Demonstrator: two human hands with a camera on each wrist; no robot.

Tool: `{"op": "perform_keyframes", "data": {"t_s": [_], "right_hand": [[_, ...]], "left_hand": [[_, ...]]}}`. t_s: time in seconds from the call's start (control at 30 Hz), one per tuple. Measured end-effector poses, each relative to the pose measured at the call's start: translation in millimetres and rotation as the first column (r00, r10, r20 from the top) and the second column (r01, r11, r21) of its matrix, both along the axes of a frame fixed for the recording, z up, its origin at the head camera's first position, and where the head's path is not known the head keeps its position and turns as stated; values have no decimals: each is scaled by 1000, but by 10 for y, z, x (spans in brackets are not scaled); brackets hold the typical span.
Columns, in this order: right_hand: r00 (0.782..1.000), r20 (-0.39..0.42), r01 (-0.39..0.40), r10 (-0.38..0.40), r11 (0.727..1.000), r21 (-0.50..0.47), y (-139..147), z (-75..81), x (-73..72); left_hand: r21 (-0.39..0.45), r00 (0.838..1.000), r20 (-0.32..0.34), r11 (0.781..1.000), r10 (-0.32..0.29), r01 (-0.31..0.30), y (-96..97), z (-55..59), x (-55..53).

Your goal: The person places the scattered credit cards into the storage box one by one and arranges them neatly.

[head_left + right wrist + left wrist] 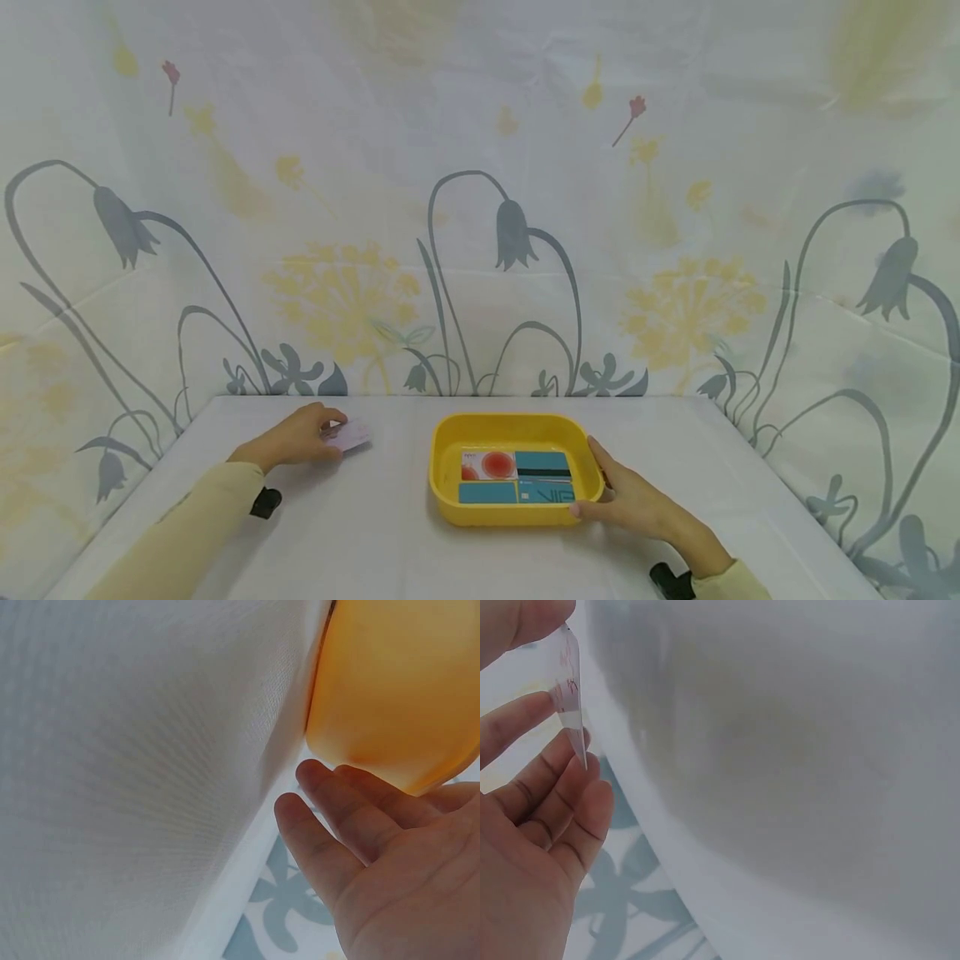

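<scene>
In the head view my left hand (300, 437) is over the left part of the table, pinching a pale, thin card (349, 435). The left wrist view has this card (568, 671) nearly edge-on between thumb and fingers, with faint reddish print. A yellow plastic tray (442, 508) with rounded corners stands in the middle. At its right side my right hand (630, 500) rests with the thumb at the front right rim and the fingers along the outer wall. In the right wrist view those fingers (360, 817) look relaxed and fairly straight beside the tray wall (397, 690).
Inside the tray lie several cards: a white one with a red circle (497, 465), a blue one with a black stripe (543, 461), a plain blue one (487, 493) and a blue VIP card (543, 492). Behind the white table (360, 517) hangs a flower-patterned cloth (480, 125).
</scene>
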State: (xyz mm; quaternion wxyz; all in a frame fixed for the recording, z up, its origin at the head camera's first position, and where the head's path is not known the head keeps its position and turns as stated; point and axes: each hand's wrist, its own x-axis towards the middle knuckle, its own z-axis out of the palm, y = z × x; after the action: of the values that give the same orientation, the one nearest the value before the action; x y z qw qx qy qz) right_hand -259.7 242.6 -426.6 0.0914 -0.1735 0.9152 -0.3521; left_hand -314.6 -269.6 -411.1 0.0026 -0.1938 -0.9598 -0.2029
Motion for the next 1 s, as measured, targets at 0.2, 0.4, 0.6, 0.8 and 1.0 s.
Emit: {"op": "perform_keyframes", "data": {"t_s": [0.2, 0.4, 0.6, 0.8, 1.0], "right_hand": [[1000, 5, 3, -3, 1000, -11, 6, -11, 1], [1000, 1, 2, -2, 1000, -11, 4, -23, -2], [1000, -6, -1, 1, 1000, 0, 8, -17, -8], [1000, -10, -5, 5, 1000, -9, 10, -20, -13], [1000, -12, -11, 10, 1000, -23, 16, -28, -8]], "left_hand": [[11, 997, -47, 998, -66, 67, 217, 45, -6], [15, 993, -84, 996, -85, 87, 416, 166, 17], [48, 993, -96, 996, -69, 74, 577, 268, 19], [62, 986, -133, 992, -104, 113, 740, 332, 5], [84, 982, -127, 985, -141, 152, 966, 404, 25]]}}
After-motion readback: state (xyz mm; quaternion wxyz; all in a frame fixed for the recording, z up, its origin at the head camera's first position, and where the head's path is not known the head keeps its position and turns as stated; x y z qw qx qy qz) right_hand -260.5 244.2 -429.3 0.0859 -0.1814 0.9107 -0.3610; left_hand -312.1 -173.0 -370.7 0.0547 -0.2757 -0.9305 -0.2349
